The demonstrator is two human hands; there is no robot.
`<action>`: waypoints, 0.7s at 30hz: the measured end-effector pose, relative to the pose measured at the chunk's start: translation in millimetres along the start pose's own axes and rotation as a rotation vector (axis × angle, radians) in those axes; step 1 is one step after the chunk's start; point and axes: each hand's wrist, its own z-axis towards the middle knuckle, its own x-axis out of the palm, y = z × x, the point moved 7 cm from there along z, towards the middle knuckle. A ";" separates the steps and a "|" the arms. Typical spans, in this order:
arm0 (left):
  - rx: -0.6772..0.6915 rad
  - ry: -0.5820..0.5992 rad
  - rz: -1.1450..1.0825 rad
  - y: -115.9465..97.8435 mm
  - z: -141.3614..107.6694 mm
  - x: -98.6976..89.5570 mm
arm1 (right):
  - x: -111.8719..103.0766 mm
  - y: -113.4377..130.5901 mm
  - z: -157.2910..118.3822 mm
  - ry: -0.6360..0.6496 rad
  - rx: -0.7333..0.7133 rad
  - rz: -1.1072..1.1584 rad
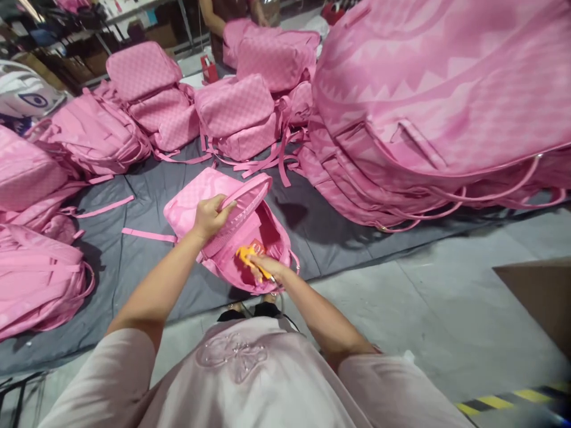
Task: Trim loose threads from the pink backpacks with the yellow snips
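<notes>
A pink backpack [187,208] lies unzipped on the grey-covered table in front of me, its mouth towards me. My left hand [211,217] is closed on the raised front flap [248,199] of this backpack and holds it up. Inside the opening, my right hand [269,266] grips a yellow-orange gun-shaped tool [248,255]; its exact kind is not clear. A small red patch [257,245] shows beside the tool's head. One pink strap [149,235] stretches out flat to the left. The deeper interior is in shadow.
Several pink backpacks [234,110] stand along the back and left of the grey cover [178,297]. A large stack of pink backpacks [428,107] rises at the right. Another person's arm [212,18] reaches in behind. A brown cardboard piece [539,297] is at the right.
</notes>
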 end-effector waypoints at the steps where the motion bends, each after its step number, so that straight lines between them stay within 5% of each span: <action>1: 0.007 0.019 0.015 -2.2 1.2 1.6 | 0.2 1.6 -0.3 -0.003 -0.005 -0.025; 7: 0.129 0.065 0.110 -20.7 -18.6 6.7 | -9.7 12.2 1.9 -0.165 -0.080 -0.173; 14: 0.145 -0.327 0.426 -29.1 -67.9 -24.9 | -23.0 15.4 0.4 -0.412 -0.174 -0.502; 18: 0.170 -0.226 0.552 -21.9 -78.7 -24.5 | -22.7 22.6 -9.1 -0.460 -0.182 -0.783; 21: 0.036 -0.172 0.638 -7.3 -88.0 -27.4 | -14.7 24.3 -21.5 -0.482 -0.178 -1.060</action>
